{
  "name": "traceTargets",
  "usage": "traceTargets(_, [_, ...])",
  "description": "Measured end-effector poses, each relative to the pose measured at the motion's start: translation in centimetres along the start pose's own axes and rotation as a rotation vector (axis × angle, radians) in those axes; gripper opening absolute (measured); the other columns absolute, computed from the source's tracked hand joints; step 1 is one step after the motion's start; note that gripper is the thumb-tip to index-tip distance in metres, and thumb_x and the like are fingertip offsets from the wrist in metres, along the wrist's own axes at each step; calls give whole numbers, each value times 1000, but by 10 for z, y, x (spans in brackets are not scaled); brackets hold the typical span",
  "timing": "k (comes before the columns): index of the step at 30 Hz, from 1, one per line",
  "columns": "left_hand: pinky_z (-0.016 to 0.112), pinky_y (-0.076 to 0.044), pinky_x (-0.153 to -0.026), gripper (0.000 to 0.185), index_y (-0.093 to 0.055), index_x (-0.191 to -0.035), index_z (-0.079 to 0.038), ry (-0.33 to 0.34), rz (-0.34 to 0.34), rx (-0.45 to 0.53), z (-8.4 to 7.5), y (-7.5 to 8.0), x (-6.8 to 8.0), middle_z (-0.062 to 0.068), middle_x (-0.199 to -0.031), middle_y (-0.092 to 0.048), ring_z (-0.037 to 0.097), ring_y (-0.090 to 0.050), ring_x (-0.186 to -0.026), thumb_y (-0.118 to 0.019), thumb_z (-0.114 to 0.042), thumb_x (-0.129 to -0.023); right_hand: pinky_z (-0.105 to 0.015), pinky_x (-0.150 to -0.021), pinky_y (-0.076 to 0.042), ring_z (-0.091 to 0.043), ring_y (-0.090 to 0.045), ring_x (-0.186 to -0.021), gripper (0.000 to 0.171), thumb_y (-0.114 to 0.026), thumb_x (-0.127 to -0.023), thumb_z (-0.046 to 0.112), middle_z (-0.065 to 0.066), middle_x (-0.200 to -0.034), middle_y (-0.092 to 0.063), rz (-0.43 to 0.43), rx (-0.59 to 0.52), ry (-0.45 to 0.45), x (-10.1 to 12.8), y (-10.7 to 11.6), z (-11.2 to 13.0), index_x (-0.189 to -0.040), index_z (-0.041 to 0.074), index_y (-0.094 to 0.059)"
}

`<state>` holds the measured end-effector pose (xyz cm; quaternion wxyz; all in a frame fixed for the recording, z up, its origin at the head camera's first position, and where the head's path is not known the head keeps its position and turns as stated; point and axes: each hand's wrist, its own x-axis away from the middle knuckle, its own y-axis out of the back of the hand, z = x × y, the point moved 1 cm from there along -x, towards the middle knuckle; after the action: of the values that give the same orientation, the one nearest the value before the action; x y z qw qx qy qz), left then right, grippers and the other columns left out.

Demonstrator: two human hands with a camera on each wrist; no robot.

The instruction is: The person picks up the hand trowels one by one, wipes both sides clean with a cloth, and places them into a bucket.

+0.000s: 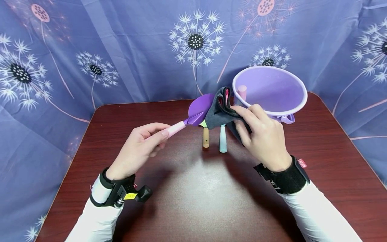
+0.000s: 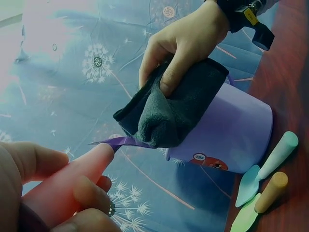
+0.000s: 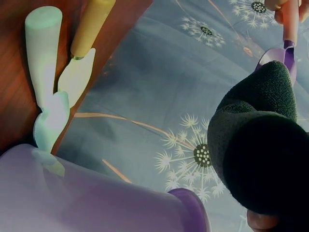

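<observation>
As left hand grips, purple shovel blade points upper right, cloth touching

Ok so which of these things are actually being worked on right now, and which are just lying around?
In use:
- purple shovel, pink handle held by the left hand
- dark cloth, gripped by the right hand against the shovel blade

Lying about:
- purple bucket, on its side
- wooden-handled tool
- mint-handled tool
- table

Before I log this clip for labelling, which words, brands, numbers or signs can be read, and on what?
None can be read.
Round sticker on the purple bucket: too blurred.
Yellow tag on the left wrist strap: too small.
Red tag on the right wrist strap: too small.
</observation>
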<state>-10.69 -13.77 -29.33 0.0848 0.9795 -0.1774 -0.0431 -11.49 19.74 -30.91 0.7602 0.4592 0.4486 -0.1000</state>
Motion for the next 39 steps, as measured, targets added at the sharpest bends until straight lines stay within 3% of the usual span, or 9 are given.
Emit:
traceTargets(8, [24, -31, -51, 21, -70, -119, -1, 18, -14, 32, 2, -4, -1, 10, -77, -53, 13, -38, -59, -59, -16, -109, -41, -42, -39, -22, -49, -53, 34, -59, -102, 19, -8, -95, -62, 24, -18, 45, 4, -8, 6, -133, 13, -73])
traceTargets(15, [23, -31, -52, 23, -69, -123, -1, 36, -28, 33, 4, -8, -3, 21, -81, -53, 13, -38, -57, -57, -16, -110, -40, -43, -43, -20, -50, -53, 35, -61, -102, 18, -6, -96, -61, 81, -36, 83, 8, -13, 14, -135, 14, -71])
traceTargets(26, [23, -32, -52, 23, -68, -123, -1, 40, -44, 35, 4, -8, -3, 12, -80, -54, 13, -39, -59, -57, -17, -110, -38, -43, -43, -16, -48, -57, 30, -59, -103, 21, -3, -89, -57, 59, -93, 153, 8, -16, 26, -128, 14, -74])
traceTargets(39, [25, -34, -52, 24, -69, -123, -5, 47, -51, -29, 4, -9, -3, 16, -83, -55, 14, -41, -58, -58, -21, -111, -36, -46, -47, -13, -54, -60, 33, -58, -102, 18, -1, -93, -60, 93, -140, 214, 8, -14, 32, -131, 14, -73])
